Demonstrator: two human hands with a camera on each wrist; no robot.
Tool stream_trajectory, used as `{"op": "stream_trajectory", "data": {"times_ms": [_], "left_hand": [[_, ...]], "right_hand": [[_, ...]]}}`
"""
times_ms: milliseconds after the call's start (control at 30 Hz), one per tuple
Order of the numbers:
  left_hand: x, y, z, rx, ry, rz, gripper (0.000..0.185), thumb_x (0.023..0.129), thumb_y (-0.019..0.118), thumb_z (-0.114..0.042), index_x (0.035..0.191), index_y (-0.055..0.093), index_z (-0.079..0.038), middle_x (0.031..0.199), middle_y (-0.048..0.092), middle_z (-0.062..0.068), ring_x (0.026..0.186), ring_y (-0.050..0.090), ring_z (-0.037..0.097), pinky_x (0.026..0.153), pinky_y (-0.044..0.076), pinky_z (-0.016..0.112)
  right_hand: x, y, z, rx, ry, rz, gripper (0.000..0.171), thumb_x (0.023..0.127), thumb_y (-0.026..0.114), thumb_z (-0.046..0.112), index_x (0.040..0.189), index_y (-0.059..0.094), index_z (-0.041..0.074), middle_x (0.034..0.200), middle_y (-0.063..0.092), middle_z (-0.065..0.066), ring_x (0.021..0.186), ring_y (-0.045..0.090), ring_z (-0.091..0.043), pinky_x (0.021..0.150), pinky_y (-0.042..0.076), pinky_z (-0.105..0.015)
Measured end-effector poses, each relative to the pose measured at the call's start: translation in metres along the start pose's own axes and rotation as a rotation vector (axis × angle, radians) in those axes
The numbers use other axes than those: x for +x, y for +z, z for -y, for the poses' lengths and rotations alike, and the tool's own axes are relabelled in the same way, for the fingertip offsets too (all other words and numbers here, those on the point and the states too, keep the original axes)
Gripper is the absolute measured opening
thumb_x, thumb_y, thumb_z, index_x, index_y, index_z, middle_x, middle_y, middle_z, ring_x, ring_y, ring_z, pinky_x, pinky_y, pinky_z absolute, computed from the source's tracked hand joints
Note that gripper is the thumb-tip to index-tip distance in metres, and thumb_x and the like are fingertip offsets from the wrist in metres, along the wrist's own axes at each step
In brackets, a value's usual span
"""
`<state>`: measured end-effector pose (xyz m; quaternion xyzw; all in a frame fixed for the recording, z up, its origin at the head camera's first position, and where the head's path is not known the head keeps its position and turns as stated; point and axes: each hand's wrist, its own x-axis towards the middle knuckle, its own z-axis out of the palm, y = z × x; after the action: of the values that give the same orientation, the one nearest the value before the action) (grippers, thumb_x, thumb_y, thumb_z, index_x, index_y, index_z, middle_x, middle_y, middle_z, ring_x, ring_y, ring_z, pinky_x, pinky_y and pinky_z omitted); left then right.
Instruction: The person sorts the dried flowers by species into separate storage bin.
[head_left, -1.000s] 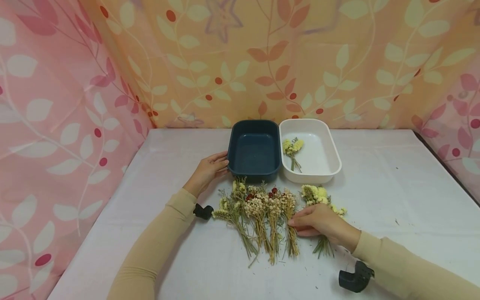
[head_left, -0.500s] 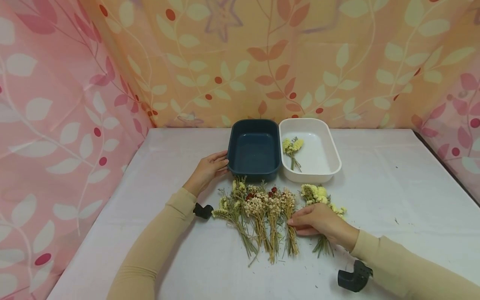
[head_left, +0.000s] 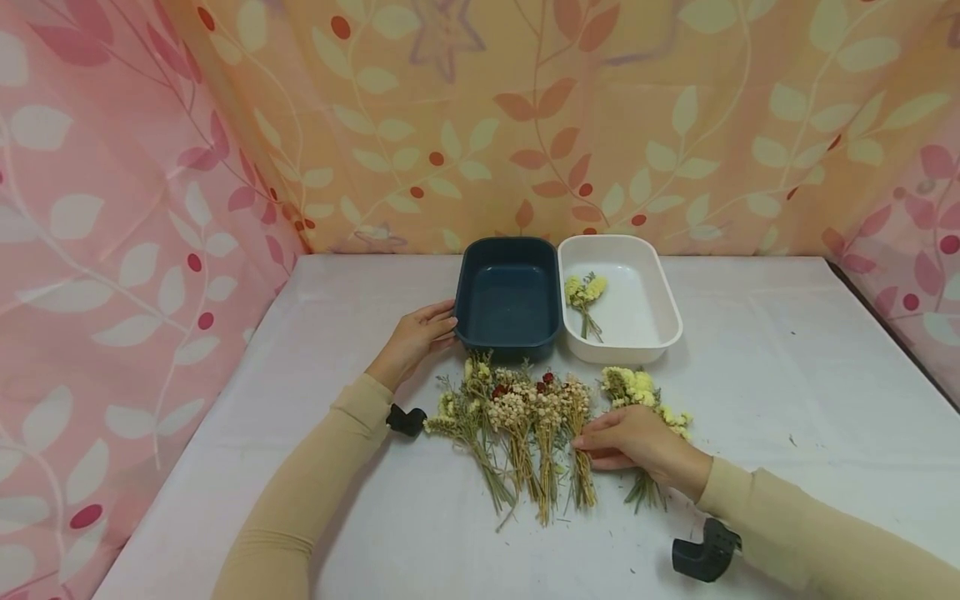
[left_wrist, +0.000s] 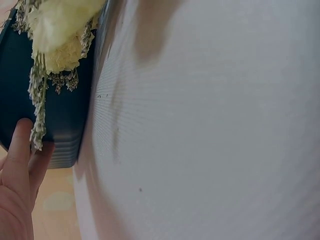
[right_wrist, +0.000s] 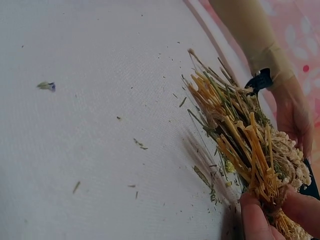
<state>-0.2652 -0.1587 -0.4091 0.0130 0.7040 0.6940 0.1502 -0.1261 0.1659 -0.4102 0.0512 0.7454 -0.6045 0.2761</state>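
My left hand (head_left: 417,340) rests its extended fingers (left_wrist: 20,145) against the left side of a dark blue rectangular basin (head_left: 510,343). The right hand (head_left: 648,443) pinches a bunch of dried flowers (head_left: 581,479) with cream heads and straw-coloured stems between thumb and fingers. In the right wrist view the pinch on the tied stems (right_wrist: 250,165) is close up. Left of it lie cream bunches with dark red blooms (head_left: 517,412) and a yellow bunch (head_left: 468,433). Another yellow bunch (head_left: 633,387) is partly hidden behind the right hand.
A white basin (head_left: 637,308) stands against the blue one's right side, with a small yellow bunch (head_left: 585,292) inside. Plant scraps (right_wrist: 140,144) dot the white tabletop (head_left: 787,500). Patterned curtains (head_left: 525,125) enclose the back and sides.
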Motion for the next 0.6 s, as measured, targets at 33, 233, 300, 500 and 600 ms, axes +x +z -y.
{"op": "stream_trajectory", "data": {"times_ms": [33,233,300,500,600], "left_hand": [[0.0,0.0,0.0,0.0,0.0,0.001,0.053,0.102,0.057,-0.011,0.153,0.041,-0.009,0.154,0.046,0.012,0.136,0.052,0.029,0.103,0.054,0.03],[0.001,0.0,0.0,0.0,0.0,0.0,0.053,0.102,0.057,-0.011,0.153,0.041,-0.009,0.154,0.046,0.012,0.135,0.053,0.029,0.1,0.056,0.028],[0.001,0.0,0.0,-0.003,-0.004,-0.003,0.053,0.102,0.057,-0.011,0.152,0.042,-0.01,0.154,0.047,0.012,0.135,0.053,0.029,0.1,0.056,0.028],[0.001,0.001,0.0,-0.002,-0.01,-0.01,0.053,0.102,0.057,-0.011,0.152,0.041,-0.01,0.154,0.047,0.012,0.134,0.054,0.027,0.103,0.054,0.031],[0.001,0.001,0.0,-0.01,-0.008,-0.012,0.053,0.102,0.057,-0.01,0.153,0.041,-0.009,0.154,0.047,0.012,0.135,0.053,0.028,0.104,0.054,0.032]], "right_hand": [[0.0,0.001,0.0,0.004,0.003,-0.002,0.037,0.085,0.078,0.012,0.113,0.07,-0.009,0.09,0.074,-0.003,0.07,0.072,-0.009,0.07,0.064,-0.027],[0.001,0.002,0.001,0.032,0.009,-0.01,0.037,0.085,0.077,0.009,0.115,0.068,-0.011,0.084,0.076,-0.001,0.066,0.071,-0.007,0.067,0.063,-0.024],[-0.001,0.001,0.001,0.03,0.01,-0.011,0.04,0.085,0.077,0.009,0.118,0.067,-0.011,0.085,0.076,-0.001,0.064,0.07,-0.006,0.066,0.063,-0.023],[-0.007,-0.005,0.002,0.033,0.004,-0.002,0.048,0.087,0.077,0.012,0.126,0.062,-0.012,0.09,0.076,-0.001,0.062,0.069,-0.003,0.066,0.062,-0.022],[-0.011,-0.007,0.003,0.048,-0.005,0.005,0.05,0.087,0.076,0.012,0.128,0.06,-0.013,0.092,0.076,-0.001,0.063,0.069,-0.003,0.066,0.062,-0.021]]}}
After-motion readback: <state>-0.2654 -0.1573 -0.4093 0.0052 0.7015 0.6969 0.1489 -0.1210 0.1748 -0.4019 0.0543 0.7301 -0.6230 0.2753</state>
